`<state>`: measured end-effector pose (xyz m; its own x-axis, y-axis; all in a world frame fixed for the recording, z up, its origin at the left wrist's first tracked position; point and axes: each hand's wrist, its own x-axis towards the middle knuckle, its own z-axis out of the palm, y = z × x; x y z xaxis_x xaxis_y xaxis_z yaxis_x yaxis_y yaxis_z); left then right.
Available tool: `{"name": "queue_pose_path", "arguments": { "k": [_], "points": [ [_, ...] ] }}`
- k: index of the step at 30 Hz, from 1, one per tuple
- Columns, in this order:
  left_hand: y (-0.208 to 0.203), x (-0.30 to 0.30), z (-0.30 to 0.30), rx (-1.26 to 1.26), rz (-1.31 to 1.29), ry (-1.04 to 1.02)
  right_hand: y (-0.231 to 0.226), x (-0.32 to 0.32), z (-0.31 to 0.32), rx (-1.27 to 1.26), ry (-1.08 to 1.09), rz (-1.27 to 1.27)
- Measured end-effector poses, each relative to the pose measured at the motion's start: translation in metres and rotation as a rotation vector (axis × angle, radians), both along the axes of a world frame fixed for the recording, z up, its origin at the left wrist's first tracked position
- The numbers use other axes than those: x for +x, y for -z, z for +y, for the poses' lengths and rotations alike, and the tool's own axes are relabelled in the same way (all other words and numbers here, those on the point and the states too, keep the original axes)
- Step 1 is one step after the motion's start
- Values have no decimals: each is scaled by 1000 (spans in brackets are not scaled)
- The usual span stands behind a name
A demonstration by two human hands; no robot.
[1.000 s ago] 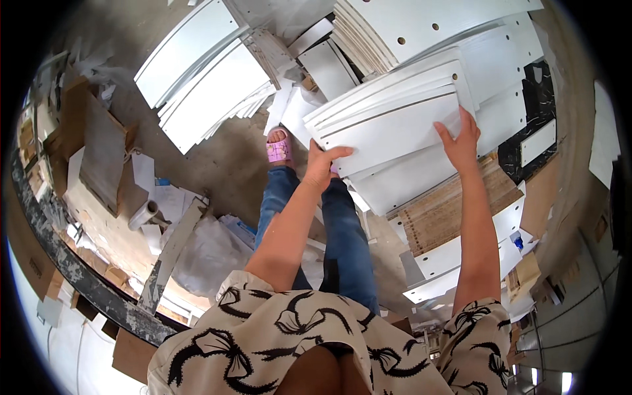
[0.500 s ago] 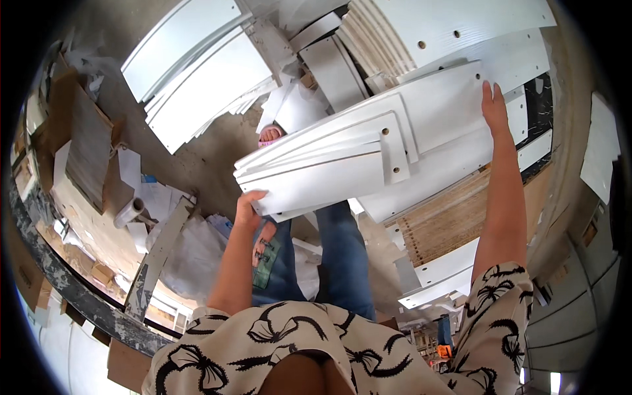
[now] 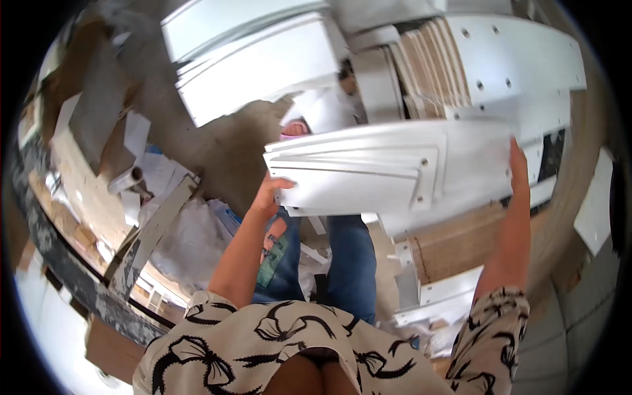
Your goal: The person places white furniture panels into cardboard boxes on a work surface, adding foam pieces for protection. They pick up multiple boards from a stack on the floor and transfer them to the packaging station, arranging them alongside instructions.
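A fanned bundle of white boards (image 3: pixel 355 192) spans the space between my two hands, above my knees. The boards are of different lengths, and several have small dark holes near their right ends. My left hand (image 3: pixel 268 193) is closed round the left end, thumb on top and the other fingers mostly hidden underneath. At the far right end of the longest board, my right hand (image 3: pixel 519 164) grips the edge. Its fingers are slightly blurred and partly hidden. Beneath the bundle lies a brown-edged stack of boards (image 3: pixel 451 240).
More white boards are piled at the upper left (image 3: pixel 263 66), and a leaning row with brown edges (image 3: pixel 434 62) stands at the upper right. Plastic sheeting (image 3: pixel 187 243) and a worn metal frame (image 3: pixel 155 240) are at the left. My sandalled foot (image 3: pixel 294 129) shows beyond the bundle.
The bundle has swung from a slant to nearly level, its right end coming lower and nearer. Both hands still hold its ends. The whole view has shifted, so the surrounding stacks appear farther right.
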<state>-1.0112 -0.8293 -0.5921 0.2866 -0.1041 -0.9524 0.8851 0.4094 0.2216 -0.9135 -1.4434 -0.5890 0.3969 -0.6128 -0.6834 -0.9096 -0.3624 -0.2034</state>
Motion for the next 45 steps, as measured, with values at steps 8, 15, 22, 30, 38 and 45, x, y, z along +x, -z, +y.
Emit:
{"name": "queue_pose_path", "arguments": {
  "k": [8, 15, 22, 30, 38, 45],
  "points": [
    [-158, 10, 68, -29, -134, 82, -125, -65, 28, -218, -408, -93],
    [-386, 8, 159, 100, -247, 51, -293, -43, 136, 209, -80, -382],
    [-500, 12, 244, 88, -421, 70, -461, 25, 295, 22, -7, -300],
    [-538, 24, 406, 136, -561, -85, -548, 101, 486, 89, -80, -512],
    [-517, 54, 483, 233, -680, -304, -492, 254, 545, 185, -492, -871],
    [-527, 100, 520, 412, -660, -530, -471, 448, 696, 342, -806, -909]
  ]
}}
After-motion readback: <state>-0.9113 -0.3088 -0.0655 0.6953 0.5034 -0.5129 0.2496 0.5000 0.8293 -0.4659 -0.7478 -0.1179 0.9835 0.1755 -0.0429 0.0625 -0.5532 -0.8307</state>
